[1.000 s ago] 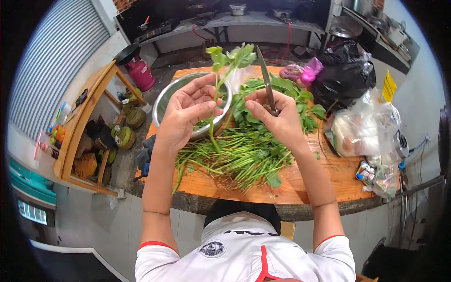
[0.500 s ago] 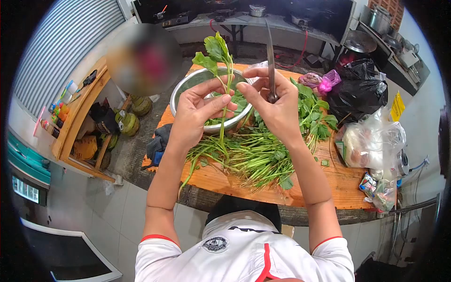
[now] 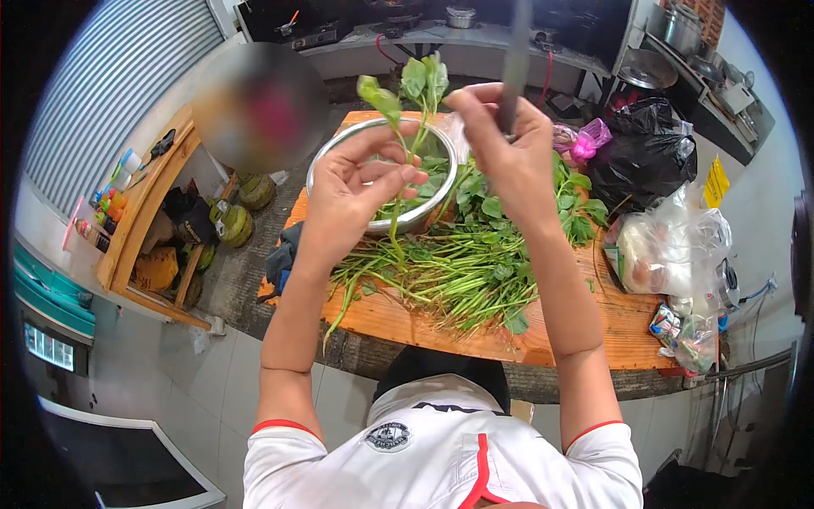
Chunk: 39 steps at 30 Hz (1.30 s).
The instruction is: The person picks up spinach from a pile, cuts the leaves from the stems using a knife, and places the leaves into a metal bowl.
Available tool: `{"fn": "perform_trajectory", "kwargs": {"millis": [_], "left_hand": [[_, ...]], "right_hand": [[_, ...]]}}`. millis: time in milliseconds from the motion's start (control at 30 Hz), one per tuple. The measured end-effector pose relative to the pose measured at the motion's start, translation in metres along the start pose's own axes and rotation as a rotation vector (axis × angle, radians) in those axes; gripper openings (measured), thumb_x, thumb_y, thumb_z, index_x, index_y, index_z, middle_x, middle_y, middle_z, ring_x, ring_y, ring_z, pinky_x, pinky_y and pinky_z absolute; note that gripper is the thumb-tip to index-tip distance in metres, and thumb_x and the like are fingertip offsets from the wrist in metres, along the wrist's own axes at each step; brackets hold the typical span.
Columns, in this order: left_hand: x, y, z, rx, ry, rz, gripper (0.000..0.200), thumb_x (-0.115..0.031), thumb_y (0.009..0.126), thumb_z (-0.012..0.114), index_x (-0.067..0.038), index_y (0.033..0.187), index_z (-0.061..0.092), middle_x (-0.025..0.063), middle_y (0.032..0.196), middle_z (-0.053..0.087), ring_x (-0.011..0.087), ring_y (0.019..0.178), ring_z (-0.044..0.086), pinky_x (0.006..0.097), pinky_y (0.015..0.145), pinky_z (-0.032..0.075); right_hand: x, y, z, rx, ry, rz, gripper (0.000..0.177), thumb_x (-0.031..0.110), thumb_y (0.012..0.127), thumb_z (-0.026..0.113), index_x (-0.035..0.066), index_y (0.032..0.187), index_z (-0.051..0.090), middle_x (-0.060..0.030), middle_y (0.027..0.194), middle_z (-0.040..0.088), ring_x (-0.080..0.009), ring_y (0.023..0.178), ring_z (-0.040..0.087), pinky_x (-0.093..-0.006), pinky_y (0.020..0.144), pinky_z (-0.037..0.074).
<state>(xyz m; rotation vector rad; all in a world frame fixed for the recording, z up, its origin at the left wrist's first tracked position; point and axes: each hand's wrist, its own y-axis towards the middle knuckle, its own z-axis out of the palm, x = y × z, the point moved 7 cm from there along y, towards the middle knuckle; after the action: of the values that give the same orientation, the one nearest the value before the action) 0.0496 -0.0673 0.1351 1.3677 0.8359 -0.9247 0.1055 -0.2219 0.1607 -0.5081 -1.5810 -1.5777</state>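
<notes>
Between the thumb and fingers of my left hand (image 3: 360, 180) is a leafy green stalk (image 3: 413, 153), held upright with its leaves at the top. My right hand (image 3: 507, 153) is closed around a knife (image 3: 515, 68), its blade pointing up and blurred; the handle is hidden in the palm. The right thumb and forefinger come close to the leaves at the top of the stalk. Behind my left hand stands a metal bowl (image 3: 447, 188) with picked green leaves in it. A heap of leafy green stems (image 3: 458, 276) spreads over the wooden table (image 3: 407, 332) below both hands.
On the table's right side lie a black plastic bag (image 3: 640, 161), a pink bag (image 3: 591, 140) and clear bags (image 3: 670, 254) of food. A dark cloth (image 3: 284, 254) is at the left edge. Beyond stands a wooden shelf (image 3: 127, 246) with green gas cylinders (image 3: 233, 227). A blurred shape is behind.
My right hand has moved up and right with the knife, its fingers now near the stalk's top leaves. My left hand still holds the stalk, whose leaves have shifted right.
</notes>
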Motion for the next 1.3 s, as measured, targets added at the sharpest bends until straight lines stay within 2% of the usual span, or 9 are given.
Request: {"fn": "perform_trajectory", "kwargs": {"millis": [233, 367, 567, 767, 867, 900, 1067, 1233, 1300], "left_hand": [[-0.025, 0.003, -0.007, -0.015, 0.072, 0.067, 0.031, 0.0, 0.083, 0.065, 0.005, 0.113, 0.057, 0.0093, 0.097, 0.063, 0.0166, 0.088, 0.066, 0.0252, 0.072, 0.054], [-0.019, -0.005, -0.002, 0.01, 0.111, 0.006, 0.033, -0.002, 0.082, 0.067, 0.005, 0.113, 0.057, 0.008, 0.094, 0.063, 0.0161, 0.087, 0.066, 0.025, 0.073, 0.054], [-0.009, -0.013, -0.007, -0.001, 0.02, -0.126, 0.033, -0.003, 0.081, 0.069, 0.003, 0.11, 0.058, 0.0071, 0.091, 0.064, 0.0155, 0.081, 0.067, 0.0249, 0.069, 0.055], [-0.029, -0.025, -0.014, -0.039, 0.007, -0.156, 0.025, -0.006, 0.082, 0.068, 0.003, 0.104, 0.06, 0.0079, 0.091, 0.064, 0.0154, 0.072, 0.067, 0.0245, 0.058, 0.056], [-0.032, -0.034, -0.027, -0.033, -0.035, -0.196, 0.022, -0.006, 0.084, 0.065, 0.003, 0.103, 0.06, 0.0082, 0.086, 0.064, 0.0151, 0.071, 0.067, 0.0241, 0.056, 0.055], [-0.034, -0.038, -0.031, -0.026, -0.06, -0.196, 0.021, -0.006, 0.084, 0.065, 0.003, 0.103, 0.06, 0.0082, 0.084, 0.064, 0.015, 0.07, 0.067, 0.0241, 0.056, 0.055], [-0.029, -0.053, -0.044, -0.079, -0.123, -0.213, 0.018, -0.005, 0.085, 0.064, 0.001, 0.101, 0.06, 0.0073, 0.08, 0.064, 0.0138, 0.07, 0.067, 0.0234, 0.055, 0.056], [0.027, -0.063, -0.053, -0.191, -0.056, -0.384, 0.025, -0.011, 0.082, 0.066, 0.001, 0.104, 0.058, 0.0056, 0.086, 0.064, 0.0098, 0.072, 0.065, 0.0194, 0.051, 0.055], [0.048, -0.06, -0.051, -0.202, -0.195, -0.364, 0.02, -0.005, 0.084, 0.063, 0.001, 0.101, 0.057, 0.0095, 0.089, 0.065, 0.0154, 0.077, 0.067, 0.0243, 0.06, 0.058]], "right_hand": [[0.001, -0.005, 0.005, 0.136, -0.069, 0.165, 0.023, 0.023, 0.085, 0.07, 0.0, 0.089, 0.068, -0.0003, 0.071, 0.064, -0.0038, 0.064, 0.054, -0.0201, 0.058, 0.043], [-0.013, -0.007, 0.013, 0.134, 0.106, 0.139, 0.025, 0.024, 0.083, 0.071, 0.0, 0.088, 0.068, -0.0004, 0.075, 0.065, -0.0037, 0.07, 0.056, -0.0205, 0.064, 0.045], [-0.026, -0.021, 0.026, 0.251, 0.339, 0.327, 0.018, 0.018, 0.086, 0.066, 0.001, 0.091, 0.064, 0.0017, 0.069, 0.059, 0.0001, 0.052, 0.045, -0.0176, 0.045, 0.032], [-0.041, -0.05, 0.048, 0.405, 0.706, 0.629, 0.028, 0.031, 0.09, 0.061, 0.003, 0.09, 0.059, 0.0013, 0.067, 0.053, -0.0006, 0.044, 0.035, -0.0185, 0.038, 0.024], [-0.042, -0.066, 0.046, 0.466, 0.522, 0.646, 0.03, 0.035, 0.093, 0.056, 0.004, 0.095, 0.056, 0.0, 0.071, 0.052, 0.0004, 0.043, 0.032, -0.0168, 0.039, 0.023], [-0.041, -0.066, 0.04, 0.459, 0.371, 0.592, 0.036, 0.039, 0.096, 0.049, 0.005, 0.105, 0.052, -0.0009, 0.072, 0.052, -0.0001, 0.043, 0.031, -0.017, 0.038, 0.023], [-0.027, -0.061, 0.003, 0.256, 0.39, 0.391, 0.055, 0.054, 0.095, 0.035, 0.005, 0.119, 0.04, -0.0039, 0.075, 0.052, -0.0024, 0.047, 0.032, -0.0185, 0.041, 0.023], [-0.008, -0.084, 0.022, 0.548, 0.072, 0.1, 0.032, 0.024, 0.096, 0.05, 0.005, 0.12, 0.041, -0.0087, 0.079, 0.06, -0.0114, 0.059, 0.052, -0.0256, 0.053, 0.041], [-0.014, -0.091, 0.032, 0.656, 0.0, 0.234, 0.033, 0.017, 0.094, 0.054, 0.004, 0.122, 0.042, -0.0125, 0.081, 0.063, -0.0157, 0.069, 0.059, -0.032, 0.063, 0.047]]}}
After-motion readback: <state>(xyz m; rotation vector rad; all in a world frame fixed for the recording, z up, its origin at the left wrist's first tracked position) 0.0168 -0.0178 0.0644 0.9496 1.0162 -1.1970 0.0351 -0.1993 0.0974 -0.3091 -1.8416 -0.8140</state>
